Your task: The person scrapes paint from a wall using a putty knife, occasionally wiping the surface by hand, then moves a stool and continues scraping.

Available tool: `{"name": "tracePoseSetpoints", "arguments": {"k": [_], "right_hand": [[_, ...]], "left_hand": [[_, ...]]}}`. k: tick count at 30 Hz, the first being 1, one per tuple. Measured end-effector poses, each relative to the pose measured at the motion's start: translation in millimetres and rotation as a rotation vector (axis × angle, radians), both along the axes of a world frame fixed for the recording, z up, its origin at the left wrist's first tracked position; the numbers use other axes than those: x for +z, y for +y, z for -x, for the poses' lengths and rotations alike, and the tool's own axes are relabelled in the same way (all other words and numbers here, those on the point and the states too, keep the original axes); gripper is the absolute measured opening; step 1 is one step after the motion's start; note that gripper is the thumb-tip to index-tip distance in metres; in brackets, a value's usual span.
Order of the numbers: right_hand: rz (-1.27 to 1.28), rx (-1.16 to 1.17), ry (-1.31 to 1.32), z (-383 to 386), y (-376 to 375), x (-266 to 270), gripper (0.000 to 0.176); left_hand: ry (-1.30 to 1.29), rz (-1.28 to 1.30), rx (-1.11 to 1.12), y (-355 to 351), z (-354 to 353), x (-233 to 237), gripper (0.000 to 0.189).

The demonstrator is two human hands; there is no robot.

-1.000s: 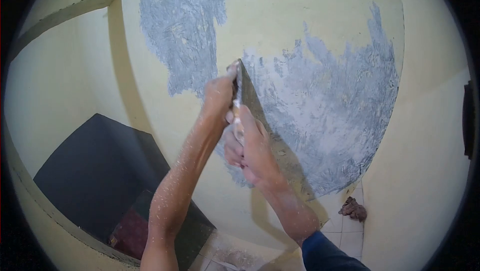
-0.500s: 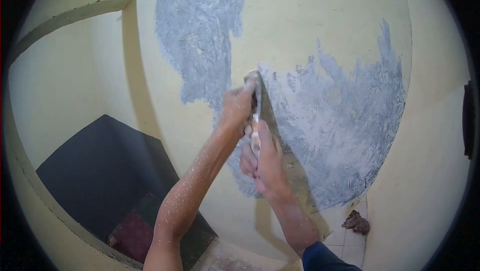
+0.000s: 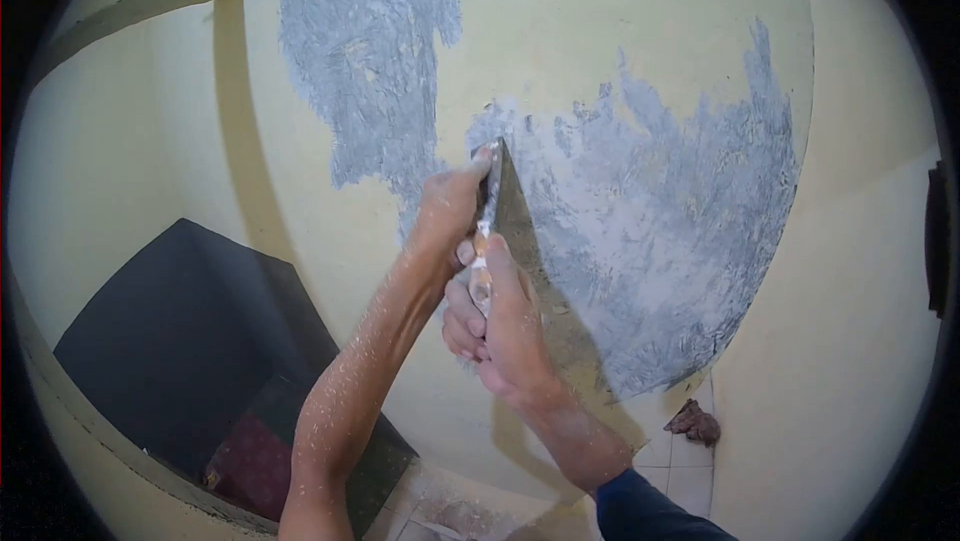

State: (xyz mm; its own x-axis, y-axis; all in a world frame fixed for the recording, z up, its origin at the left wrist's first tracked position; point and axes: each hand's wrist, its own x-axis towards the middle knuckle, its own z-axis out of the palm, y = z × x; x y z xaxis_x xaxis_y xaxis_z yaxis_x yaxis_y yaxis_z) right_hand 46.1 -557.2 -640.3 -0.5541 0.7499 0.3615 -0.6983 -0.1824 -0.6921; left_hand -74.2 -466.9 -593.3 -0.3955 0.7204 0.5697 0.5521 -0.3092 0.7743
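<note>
A paint scraper (image 3: 481,276) with a worn, paint-spotted handle is pressed against the wall near the middle of the view. My right hand (image 3: 507,326) is wrapped around its handle from below. Higher up, my left hand (image 3: 450,203) grips the scraper by its blade, the thumb lying along the metal towards the tip. The blade meets the wall at the left border of a rough grey scraped patch (image 3: 660,211). Pale yellow paint (image 3: 590,11) covers the wall above it. White flecks dot my left forearm.
A second grey scraped area (image 3: 380,51) lies at upper left. Further left, an opening shows a dark grey panel (image 3: 190,331). A crumpled brown cloth (image 3: 695,424) rests on the floor tiles at lower right, beside the adjoining wall (image 3: 860,271).
The view has shifted, so the wall sits further left and slightly higher. Relative to the wall, both hands and the scraper have moved down, and grey surface shows above the blade tip.
</note>
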Motion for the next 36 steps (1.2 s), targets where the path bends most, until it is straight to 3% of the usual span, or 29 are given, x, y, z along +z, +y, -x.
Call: {"name": "tracePoseSetpoints", "arguments": {"k": [2,6,7,8,13,16,17,20,25,28,29,31,34,36], "right_hand": [[-0.047,-0.017,-0.011,5.7,3.5,13.9,0.034],[-0.02,0.001,0.024,0.1,7.7,6.4,0.034],[-0.008,-0.053,-0.033,-6.3,6.6,4.0,0.034],[-0.043,-0.05,-0.045,-5.5,11.0,8.6,0.034],[-0.026,-0.041,-0.05,-4.1,9.4,15.4,0.035],[-0.078,-0.098,-0.099,-9.3,14.4,1.1,0.036],[-0.076,-0.077,-0.094,-8.3,14.3,6.4,0.036],[-0.046,-0.028,-0.081,-8.4,10.0,17.7,0.035],[-0.08,-0.048,-0.093,-8.6,20.9,5.8,0.034],[-0.037,-0.031,-0.097,-3.5,11.2,22.8,0.034],[-0.023,-0.025,-0.095,-4.8,12.6,15.2,0.034],[-0.026,-0.028,-0.14,-16.3,11.6,-3.4,0.032],[-0.048,-0.02,-0.152,-11.6,18.1,8.8,0.032],[-0.045,0.001,-0.144,-11.1,19.3,12.9,0.032]], "left_hand": [[-0.043,0.125,-0.059,9.0,11.3,15.1,0.05],[-0.25,0.075,-0.122,11.7,3.7,9.6,0.045],[-0.204,-0.038,-0.046,-1.0,-14.1,10.7,0.043],[-0.533,0.028,-0.23,-17.1,-27.7,13.9,0.041],[-0.578,0.084,-0.289,-28.1,-22.4,27.5,0.043],[-0.569,-0.001,-0.202,-18.7,-31.8,15.4,0.042],[-0.419,-0.004,-0.12,-1.0,-15.7,14.6,0.042],[-0.707,0.056,-0.332,-23.1,-21.9,30.4,0.043],[-0.433,-0.03,-0.111,1.7,-13.6,12.3,0.044],[-0.656,0.139,-0.267,-21.4,-14.5,28.9,0.046],[-0.62,0.076,-0.331,-12.4,-11.3,15.5,0.045],[-0.506,0.039,-0.166,23.7,1.7,-21.3,0.042],[-0.409,-0.082,-0.103,22.5,-3.9,-7.9,0.048],[-0.697,0.083,-0.239,-14.8,-14.7,20.3,0.064]]}}
